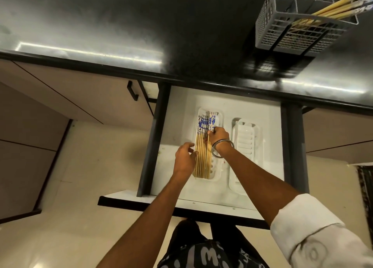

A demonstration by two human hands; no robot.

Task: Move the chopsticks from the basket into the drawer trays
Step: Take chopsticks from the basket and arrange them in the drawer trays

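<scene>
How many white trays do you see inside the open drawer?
2. The left tray holds chopsticks; the right tray beside it looks empty. Both hands are at the left tray.

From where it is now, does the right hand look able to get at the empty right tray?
Probably yes: the right hand is at the chopsticks in the left tray, and the right tray lies uncovered just beside it.

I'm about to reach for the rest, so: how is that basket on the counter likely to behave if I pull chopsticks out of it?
The basket looks like thin open plastic mesh, so probably light and apt to slide on the glossy counter. The remaining chopsticks all lean out over one corner, so it might tip that way. Steadying it with one hand seems wise.
</scene>
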